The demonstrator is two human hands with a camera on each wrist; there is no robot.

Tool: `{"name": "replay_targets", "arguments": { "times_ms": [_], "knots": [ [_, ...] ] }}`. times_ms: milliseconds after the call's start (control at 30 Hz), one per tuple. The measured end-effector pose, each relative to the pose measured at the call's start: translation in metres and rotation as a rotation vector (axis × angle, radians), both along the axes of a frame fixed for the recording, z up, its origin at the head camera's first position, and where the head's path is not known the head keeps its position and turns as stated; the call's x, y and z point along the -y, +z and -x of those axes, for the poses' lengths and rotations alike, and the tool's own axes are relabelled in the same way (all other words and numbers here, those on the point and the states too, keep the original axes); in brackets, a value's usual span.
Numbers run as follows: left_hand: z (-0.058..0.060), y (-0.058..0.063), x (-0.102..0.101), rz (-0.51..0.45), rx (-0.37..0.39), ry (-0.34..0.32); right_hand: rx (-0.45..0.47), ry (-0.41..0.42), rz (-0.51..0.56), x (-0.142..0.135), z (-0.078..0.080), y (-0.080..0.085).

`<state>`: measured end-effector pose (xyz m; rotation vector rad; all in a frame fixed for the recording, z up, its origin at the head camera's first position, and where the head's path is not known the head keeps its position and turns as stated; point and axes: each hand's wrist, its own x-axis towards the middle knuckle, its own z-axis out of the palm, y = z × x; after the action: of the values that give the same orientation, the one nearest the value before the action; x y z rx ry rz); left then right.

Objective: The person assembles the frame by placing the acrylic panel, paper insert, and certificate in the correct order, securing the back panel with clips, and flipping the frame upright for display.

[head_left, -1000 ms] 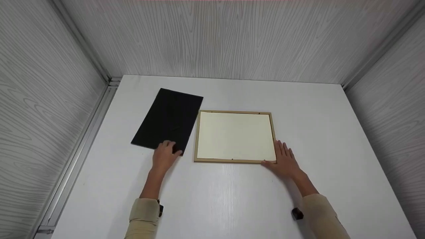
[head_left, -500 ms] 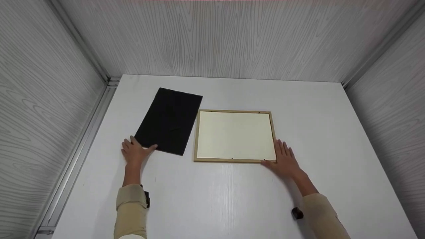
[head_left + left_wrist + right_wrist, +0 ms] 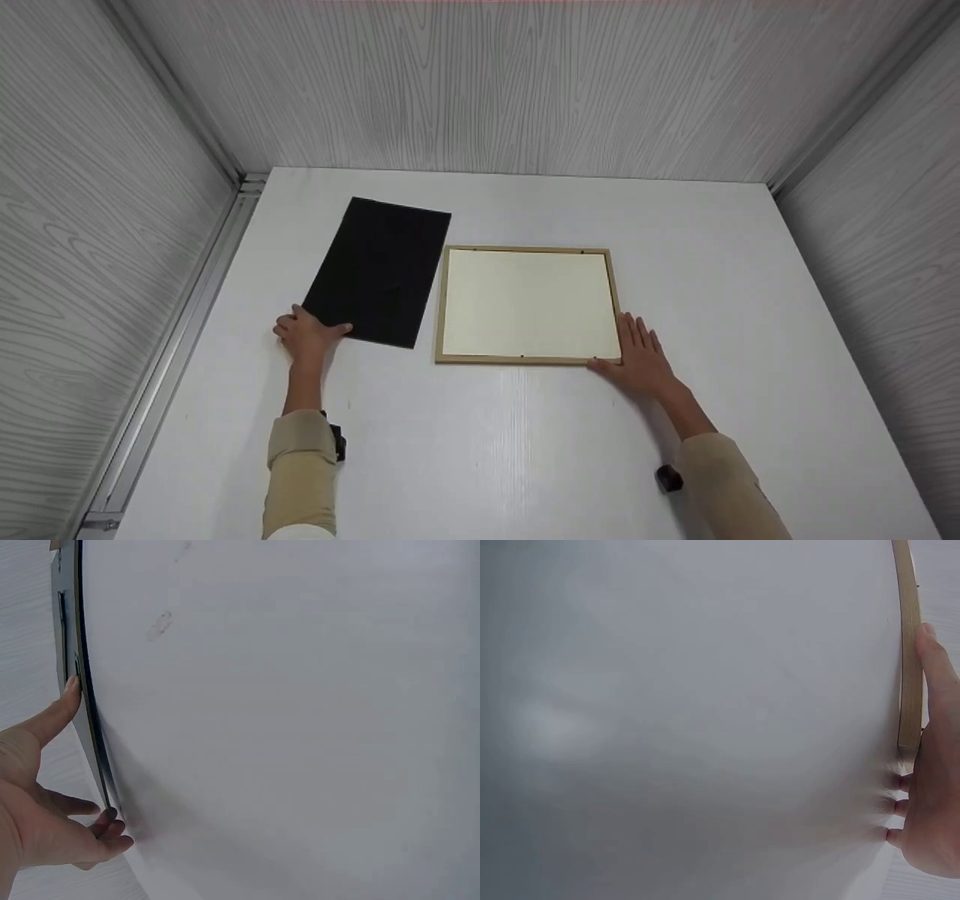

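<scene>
Left fingers [image 3: 97, 850] bent opposite a spread thumb [image 3: 58, 717], right fingers [image 3: 643, 334] nearly straight, right forearm [image 3: 686, 410] slanted inward.

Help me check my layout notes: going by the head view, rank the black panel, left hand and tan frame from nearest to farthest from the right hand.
1. Tan frame: touching the right hand, mostly to its left.
2. Black panel: left of the frame.
3. Left hand: at the panel's near left corner.

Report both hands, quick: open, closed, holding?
Left hand: open, touching the black board at a corner.
Right hand: open, touching the wooden frame at a corner.
</scene>
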<state>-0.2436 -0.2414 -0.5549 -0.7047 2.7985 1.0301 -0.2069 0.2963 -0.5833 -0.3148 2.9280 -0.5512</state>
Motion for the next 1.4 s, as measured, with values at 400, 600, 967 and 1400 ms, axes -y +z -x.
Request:
{"name": "replay_targets", "arguments": {
  "times_ms": [400, 600, 967, 1400],
  "knots": [
    [-0.017, 0.011, 0.006, -0.915, -0.302, 0.461, -0.001, 0.008, -0.010, 0.001, 0.000, 0.001],
    [-0.022, 0.014, 0.000, -1.351, -0.367, 0.542, -0.018, 0.007, -0.014, 0.001, -0.001, 0.002],
    [-0.022, 0.000, -0.005, -1.447, -0.417, 0.502, -0.013, 0.009, 0.011, 0.001, -0.001, 0.003],
    [-0.033, 0.009, -0.003, -1.411, -0.516, 0.469, -0.026, 0.019, 0.001, 0.002, -0.001, 0.002]
  ]
}}
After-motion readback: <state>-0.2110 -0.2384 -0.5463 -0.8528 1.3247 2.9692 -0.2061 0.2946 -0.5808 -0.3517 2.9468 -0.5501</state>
